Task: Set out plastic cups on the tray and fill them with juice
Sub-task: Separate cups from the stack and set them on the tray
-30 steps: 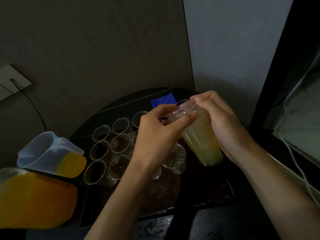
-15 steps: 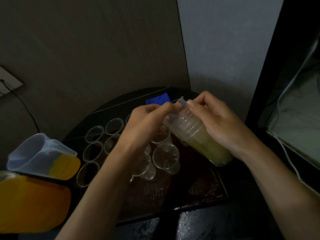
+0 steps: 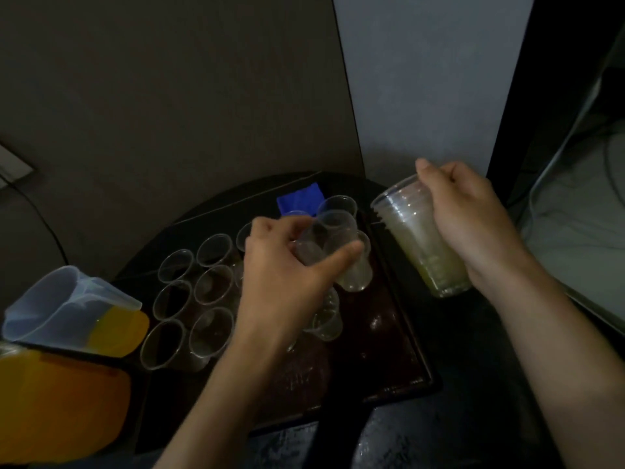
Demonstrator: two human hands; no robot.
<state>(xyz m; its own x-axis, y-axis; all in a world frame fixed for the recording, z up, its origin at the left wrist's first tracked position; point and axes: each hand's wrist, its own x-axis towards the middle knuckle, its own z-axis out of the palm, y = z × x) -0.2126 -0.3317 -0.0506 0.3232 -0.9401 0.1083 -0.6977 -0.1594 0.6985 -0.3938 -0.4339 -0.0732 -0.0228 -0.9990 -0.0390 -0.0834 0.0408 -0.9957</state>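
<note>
Dim corner, grey walls point(image 3: 169, 96)

I see the hands have parted: my left hand point(image 3: 287, 265) has pulled 1 clear cup point(image 3: 333, 242) off the stack of cups point(image 3: 419, 235) and carried it down over the tray point(image 3: 402, 333), while my right hand point(image 3: 473, 218) has swung the stack out rightward.
</note>
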